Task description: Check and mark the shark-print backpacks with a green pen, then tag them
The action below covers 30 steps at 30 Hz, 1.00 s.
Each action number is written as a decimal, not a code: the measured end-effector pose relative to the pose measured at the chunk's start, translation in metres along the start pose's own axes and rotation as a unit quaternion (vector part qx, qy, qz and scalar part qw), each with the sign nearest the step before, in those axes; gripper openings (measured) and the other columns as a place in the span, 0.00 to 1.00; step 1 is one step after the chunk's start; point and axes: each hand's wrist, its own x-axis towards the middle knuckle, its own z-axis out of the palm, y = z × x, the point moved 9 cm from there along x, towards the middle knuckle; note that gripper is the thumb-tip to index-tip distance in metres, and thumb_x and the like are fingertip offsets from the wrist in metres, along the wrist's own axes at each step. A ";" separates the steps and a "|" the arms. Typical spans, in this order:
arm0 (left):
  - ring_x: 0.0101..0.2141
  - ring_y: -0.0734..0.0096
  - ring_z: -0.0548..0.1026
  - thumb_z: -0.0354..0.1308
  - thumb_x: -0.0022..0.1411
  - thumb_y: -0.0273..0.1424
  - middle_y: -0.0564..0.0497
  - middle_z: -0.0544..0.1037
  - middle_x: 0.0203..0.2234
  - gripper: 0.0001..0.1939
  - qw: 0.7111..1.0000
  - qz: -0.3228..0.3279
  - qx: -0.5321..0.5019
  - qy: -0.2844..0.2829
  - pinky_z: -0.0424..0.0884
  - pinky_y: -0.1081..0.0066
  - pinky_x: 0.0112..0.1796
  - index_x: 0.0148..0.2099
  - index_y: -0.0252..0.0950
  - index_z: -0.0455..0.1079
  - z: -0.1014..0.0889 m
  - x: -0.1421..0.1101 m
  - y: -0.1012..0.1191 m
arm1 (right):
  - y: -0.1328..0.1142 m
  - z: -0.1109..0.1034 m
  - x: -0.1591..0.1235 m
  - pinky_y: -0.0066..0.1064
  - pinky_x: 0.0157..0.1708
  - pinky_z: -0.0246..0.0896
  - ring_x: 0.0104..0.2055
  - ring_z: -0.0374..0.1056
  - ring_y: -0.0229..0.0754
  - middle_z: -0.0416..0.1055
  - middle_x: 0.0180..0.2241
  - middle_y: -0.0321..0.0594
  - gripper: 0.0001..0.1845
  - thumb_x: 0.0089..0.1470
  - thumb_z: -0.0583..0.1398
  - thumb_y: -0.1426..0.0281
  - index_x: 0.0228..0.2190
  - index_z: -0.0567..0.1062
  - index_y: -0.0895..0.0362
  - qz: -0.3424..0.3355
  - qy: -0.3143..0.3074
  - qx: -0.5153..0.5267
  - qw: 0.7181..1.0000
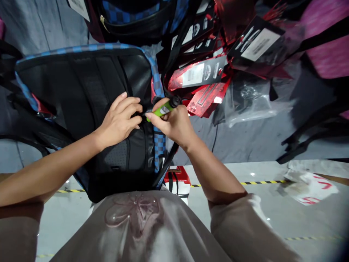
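A black backpack (89,80) with blue checkered edging lies before me, its padded back panel facing up. My left hand (120,116) rests on that panel with its fingers apart and slightly bent, holding nothing. At the bag's right edge, my right hand (174,122) is closed around a small green tool with a black end (163,110). Its front end points left, close to my left fingertips. What kind of tool it is, I cannot make out. A strip of red fabric (153,89) shows at the bag's side, just above my right hand.
Red and black hang tags (203,72) lie heaped to the right, beside clear plastic bags (251,102). Another blue checkered bag (141,18) is at the back, and a pink bag (327,40) at the far right. A grey cloth (196,145) covers the work surface.
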 end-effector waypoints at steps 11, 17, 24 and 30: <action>0.65 0.53 0.64 0.52 0.73 0.44 0.47 0.75 0.52 0.17 1.000 0.019 0.004 0.025 0.52 0.43 0.69 0.40 0.37 0.73 0.003 -0.003 -0.006 | 0.001 0.010 0.003 0.29 0.29 0.60 0.23 0.60 0.35 0.63 0.22 0.29 0.14 0.60 0.65 0.61 0.30 0.69 0.55 -0.040 -0.029 0.000 0.999; 0.64 0.53 0.66 0.53 0.73 0.42 0.47 0.75 0.52 0.15 0.998 0.041 0.019 0.051 0.55 0.44 0.68 0.40 0.37 0.73 0.001 -0.004 -0.004 | -0.003 0.010 0.003 0.30 0.28 0.60 0.23 0.62 0.36 0.64 0.22 0.30 0.12 0.59 0.65 0.64 0.30 0.67 0.54 -0.066 -0.023 -0.004 0.998; 0.63 0.54 0.66 0.52 0.73 0.43 0.47 0.76 0.51 0.17 0.997 0.046 0.020 0.058 0.57 0.43 0.68 0.40 0.37 0.73 0.000 -0.005 -0.004 | -0.004 0.008 -0.003 0.30 0.30 0.61 0.24 0.63 0.36 0.66 0.24 0.31 0.10 0.60 0.64 0.64 0.32 0.69 0.54 -0.069 -0.012 -0.006 0.997; 0.63 0.53 0.66 0.53 0.73 0.44 0.47 0.76 0.50 0.16 0.998 0.033 0.000 0.045 0.55 0.42 0.68 0.40 0.38 0.74 0.003 -0.004 -0.008 | -0.001 0.008 -0.004 0.29 0.29 0.60 0.25 0.63 0.36 0.68 0.24 0.32 0.11 0.61 0.64 0.62 0.31 0.71 0.55 -0.062 -0.005 -0.006 0.998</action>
